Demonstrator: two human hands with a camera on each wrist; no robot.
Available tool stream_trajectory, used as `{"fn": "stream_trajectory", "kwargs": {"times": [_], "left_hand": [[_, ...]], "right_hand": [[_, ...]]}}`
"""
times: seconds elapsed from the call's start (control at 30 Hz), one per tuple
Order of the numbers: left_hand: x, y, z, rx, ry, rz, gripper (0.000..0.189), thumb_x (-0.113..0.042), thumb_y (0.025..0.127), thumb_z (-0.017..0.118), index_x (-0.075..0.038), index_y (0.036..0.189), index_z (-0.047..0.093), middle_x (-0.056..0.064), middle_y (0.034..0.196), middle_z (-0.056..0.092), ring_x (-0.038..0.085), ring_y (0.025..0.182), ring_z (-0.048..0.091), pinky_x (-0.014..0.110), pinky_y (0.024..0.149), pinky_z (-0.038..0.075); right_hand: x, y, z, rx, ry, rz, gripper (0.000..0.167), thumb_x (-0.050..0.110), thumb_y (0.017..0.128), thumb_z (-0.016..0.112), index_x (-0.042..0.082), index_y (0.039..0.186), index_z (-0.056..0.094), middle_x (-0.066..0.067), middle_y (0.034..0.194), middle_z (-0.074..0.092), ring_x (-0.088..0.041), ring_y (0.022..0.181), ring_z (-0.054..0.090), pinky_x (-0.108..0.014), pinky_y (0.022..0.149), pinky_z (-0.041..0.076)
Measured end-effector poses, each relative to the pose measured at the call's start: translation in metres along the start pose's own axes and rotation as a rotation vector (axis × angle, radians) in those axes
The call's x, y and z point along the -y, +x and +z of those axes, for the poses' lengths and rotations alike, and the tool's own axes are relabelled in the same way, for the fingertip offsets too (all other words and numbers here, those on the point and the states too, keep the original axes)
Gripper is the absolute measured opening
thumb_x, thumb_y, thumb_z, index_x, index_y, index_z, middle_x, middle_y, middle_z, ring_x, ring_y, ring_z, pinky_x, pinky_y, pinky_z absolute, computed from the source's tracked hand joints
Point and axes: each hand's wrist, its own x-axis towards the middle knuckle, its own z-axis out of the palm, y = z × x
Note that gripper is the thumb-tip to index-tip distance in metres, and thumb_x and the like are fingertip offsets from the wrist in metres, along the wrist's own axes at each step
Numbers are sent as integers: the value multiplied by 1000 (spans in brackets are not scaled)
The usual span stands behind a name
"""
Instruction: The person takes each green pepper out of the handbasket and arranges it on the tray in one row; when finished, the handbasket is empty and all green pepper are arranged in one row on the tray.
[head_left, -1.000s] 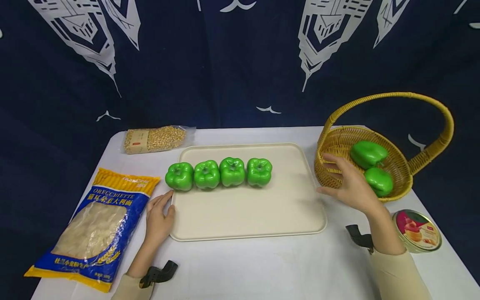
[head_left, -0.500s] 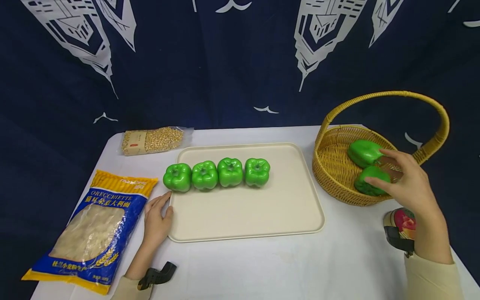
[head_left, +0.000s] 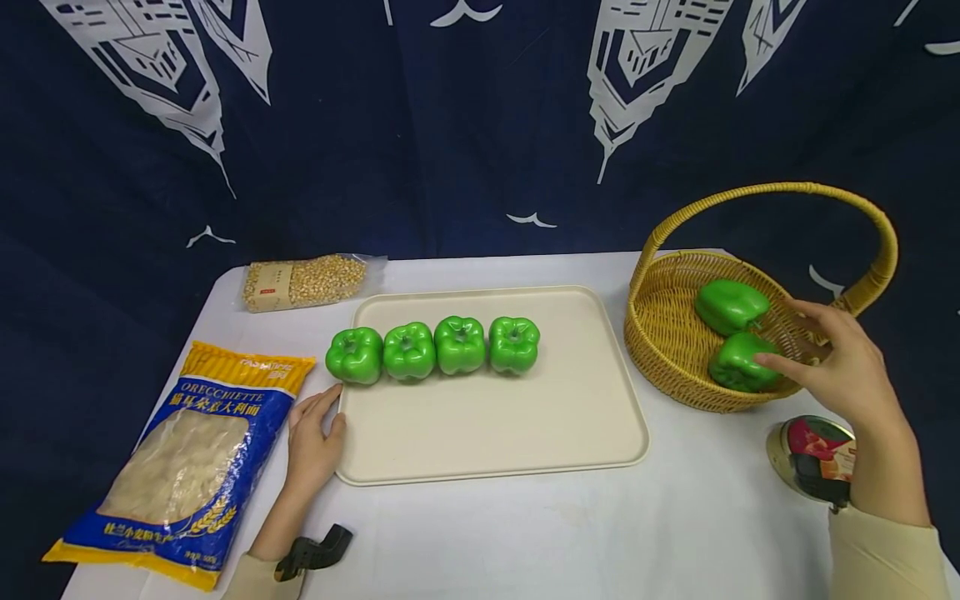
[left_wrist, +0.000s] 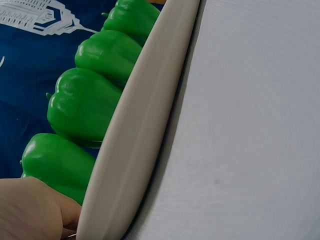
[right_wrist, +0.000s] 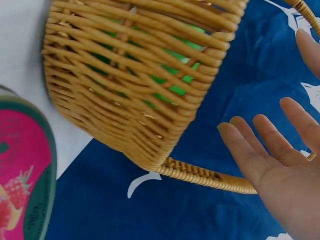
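My left hand (head_left: 315, 437) rests against the left rim of a cream tray (head_left: 487, 425), its fingers fairly straight. Several glossy green bell peppers (head_left: 461, 344) stand in a row across the tray, the leftmost (head_left: 355, 356) just beyond those fingertips. On the right, my right hand (head_left: 847, 362) hovers at the near right rim of a wicker basket (head_left: 678, 385), fingers spread and holding nothing. Inside the basket lie two more bell peppers, a farther one (head_left: 729, 306) and a nearer one (head_left: 742, 363), which the thumb overlaps in the head view. The right wrist view shows the bare spread fingers (right_wrist: 272, 142) beside the basket.
A round tin (head_left: 806, 454) with a fruit label stands below the basket, partly behind the right wrist. The basket's tall handle (head_left: 780, 188) arches above it. A blue-and-yellow orecchiette bag (head_left: 180, 458) lies at left, and a bag of yellow kernels (head_left: 322, 281) lies behind the tray.
My right hand has moved right, from the basket's left side to its right rim, backing off slightly from the peppers. The nearer pepper in the basket has turned and shifted slightly. My left hand stays put.
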Motion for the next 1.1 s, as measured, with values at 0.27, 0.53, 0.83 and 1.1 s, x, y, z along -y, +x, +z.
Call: {"fn": "stream_trajectory", "kwargs": {"times": [0.27, 0.53, 0.83, 1.1], "left_hand": [[0, 0, 0, -5, -2, -7, 44, 2, 93, 51, 5, 137, 52, 25, 139, 53, 39, 134, 33, 55, 109, 26], [0, 1, 0, -1, 1, -1, 44, 2, 93, 51, 5, 137, 51, 26, 139, 53, 39, 134, 32, 55, 110, 26], [1, 1, 0, -3, 0, 2, 44, 2, 93, 51, 5, 137, 52, 26, 139, 53, 39, 134, 33, 55, 109, 26], [1, 1, 1, -4, -7, 6, 44, 3, 93, 52, 5, 137, 52, 26, 139, 53, 39, 134, 33, 55, 109, 26]], "right_hand": [[-9, 2, 2, 51, 3, 21, 80, 24, 86, 75, -5, 147, 34, -35, 133, 38, -54, 111, 42, -36, 68, 47], [-18, 2, 8, 56, 9, -31, 77, 23, 85, 76, -3, 146, 36, -35, 133, 40, -48, 106, 40, -57, 77, 35], [-22, 5, 14, 87, 18, -33, 79, 26, 86, 75, -4, 147, 34, -36, 132, 38, -53, 110, 38, -65, 80, 33], [-23, 8, 22, 106, 33, -43, 78, 27, 85, 76, -5, 144, 38, -36, 135, 40, -54, 115, 38, -70, 86, 32]]}}
